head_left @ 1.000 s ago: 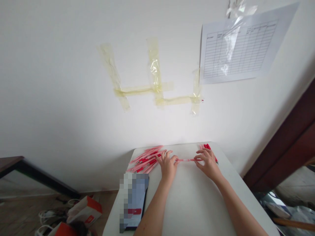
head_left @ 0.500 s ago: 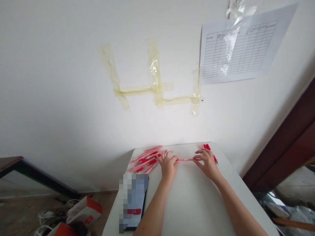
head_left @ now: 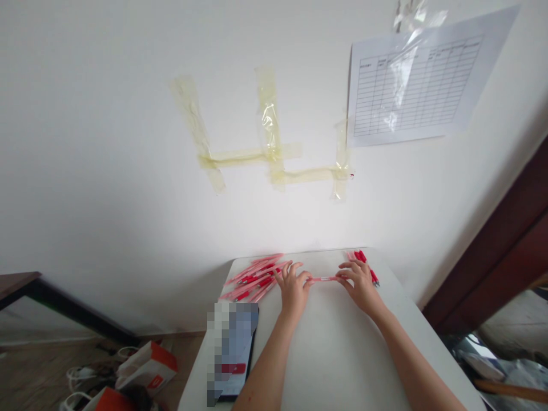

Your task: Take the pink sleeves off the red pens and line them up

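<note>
A pink-red pen (head_left: 324, 278) is held level just above the white table (head_left: 338, 348), pinched at both ends. My left hand (head_left: 293, 287) grips its left end with thumb and forefinger, the other fingers spread. My right hand (head_left: 361, 284) pinches the right end. A pile of several red and pink pens (head_left: 253, 277) lies to the left of my left hand. A smaller group of red pens (head_left: 362, 260) lies behind my right hand near the wall.
A phone (head_left: 233, 348) lies at the table's left edge. The white wall (head_left: 128, 171) rises right behind the table, with tape strips (head_left: 269, 128) and a printed sheet (head_left: 417, 80). A red-and-white box (head_left: 148, 368) sits on the floor at left. Dark wooden furniture (head_left: 500, 257) stands at right.
</note>
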Motion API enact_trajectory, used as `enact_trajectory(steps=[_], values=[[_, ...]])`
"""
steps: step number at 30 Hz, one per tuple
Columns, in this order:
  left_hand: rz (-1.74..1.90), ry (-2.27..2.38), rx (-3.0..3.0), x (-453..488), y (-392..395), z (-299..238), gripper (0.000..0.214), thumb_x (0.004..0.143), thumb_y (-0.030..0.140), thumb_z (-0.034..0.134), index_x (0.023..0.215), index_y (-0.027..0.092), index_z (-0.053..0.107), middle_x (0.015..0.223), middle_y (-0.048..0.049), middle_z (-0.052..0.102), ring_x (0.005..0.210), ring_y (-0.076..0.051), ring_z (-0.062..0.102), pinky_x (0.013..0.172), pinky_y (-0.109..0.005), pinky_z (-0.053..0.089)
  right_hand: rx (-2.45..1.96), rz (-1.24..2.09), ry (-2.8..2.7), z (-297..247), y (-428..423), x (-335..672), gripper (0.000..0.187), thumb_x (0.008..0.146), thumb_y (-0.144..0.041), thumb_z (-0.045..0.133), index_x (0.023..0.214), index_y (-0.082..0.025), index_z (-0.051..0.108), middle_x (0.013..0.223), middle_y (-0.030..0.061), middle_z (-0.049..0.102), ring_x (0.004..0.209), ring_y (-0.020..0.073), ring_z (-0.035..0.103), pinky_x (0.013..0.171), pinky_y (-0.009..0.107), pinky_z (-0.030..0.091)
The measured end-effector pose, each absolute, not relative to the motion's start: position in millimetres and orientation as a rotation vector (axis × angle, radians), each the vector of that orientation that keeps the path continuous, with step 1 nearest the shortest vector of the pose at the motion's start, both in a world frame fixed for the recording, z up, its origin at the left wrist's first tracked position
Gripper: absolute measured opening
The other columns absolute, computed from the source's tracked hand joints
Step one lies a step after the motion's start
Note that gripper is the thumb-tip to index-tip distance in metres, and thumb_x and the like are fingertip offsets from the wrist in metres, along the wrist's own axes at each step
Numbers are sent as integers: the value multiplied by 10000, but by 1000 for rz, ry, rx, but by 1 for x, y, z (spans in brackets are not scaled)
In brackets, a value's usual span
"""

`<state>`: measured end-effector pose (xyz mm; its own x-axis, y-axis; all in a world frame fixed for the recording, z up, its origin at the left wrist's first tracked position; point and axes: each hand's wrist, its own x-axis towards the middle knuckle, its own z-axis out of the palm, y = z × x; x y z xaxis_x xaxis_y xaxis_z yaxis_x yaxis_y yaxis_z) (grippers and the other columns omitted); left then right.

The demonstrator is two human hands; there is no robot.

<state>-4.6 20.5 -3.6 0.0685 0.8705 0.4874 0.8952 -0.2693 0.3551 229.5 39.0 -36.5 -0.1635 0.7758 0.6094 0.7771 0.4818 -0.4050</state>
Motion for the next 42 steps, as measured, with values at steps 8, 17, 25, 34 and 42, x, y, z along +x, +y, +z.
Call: enact_trajectory(steps=[8, 17, 25, 34, 42], values=[[-1000, -1869, -2269, -5, 20, -3, 59, 823, 301, 747, 879, 320, 750, 1326, -14, 629, 1376, -319, 411, 1158, -658, 208, -1358, 27, -1931, -40, 39, 229, 331, 973, -413, 477, 831, -307, 757, 1169, 74, 679, 1230, 348, 474, 1045, 667, 365], [-1038, -1910, -2226, -6, 21, -4, 66, 823, 277, 749, 875, 318, 752, 1314, -7, 637, 1365, -326, 426, 1168, -711, 151, -1352, -16, -1918, -39, 35, 231, 373, 902, -521, 609, 1191, -298, 688, 1233, 101, 624, 1205, 334, 495, 1038, 602, 417], [-1040, -1896, -2234, -5, 21, -4, 87, 817, 241, 751, 868, 311, 749, 1310, -15, 636, 1360, -337, 426, 1147, -729, 188, -1333, -40, -1940, -41, 40, 233, 232, 946, -438, 545, 895, -290, 716, 1155, 84, 656, 1217, 332, 505, 1029, 607, 416], [-1057, -1895, -2214, -6, 23, -7, 75, 814, 239, 754, 841, 310, 747, 1299, -14, 641, 1355, -331, 438, 1141, -742, 195, -1369, -24, -1928, -42, 39, 235, 225, 874, -488, 653, 983, -301, 714, 1203, 77, 629, 1210, 333, 507, 1022, 583, 431], [-1061, -1890, -2197, -7, 24, -7, 71, 810, 250, 758, 847, 310, 757, 1290, -23, 644, 1351, -328, 446, 1148, -729, 202, -1367, -34, -1945, -43, 42, 236, 270, 931, -503, 565, 888, -298, 734, 1176, 78, 646, 1199, 330, 516, 1016, 598, 430]])
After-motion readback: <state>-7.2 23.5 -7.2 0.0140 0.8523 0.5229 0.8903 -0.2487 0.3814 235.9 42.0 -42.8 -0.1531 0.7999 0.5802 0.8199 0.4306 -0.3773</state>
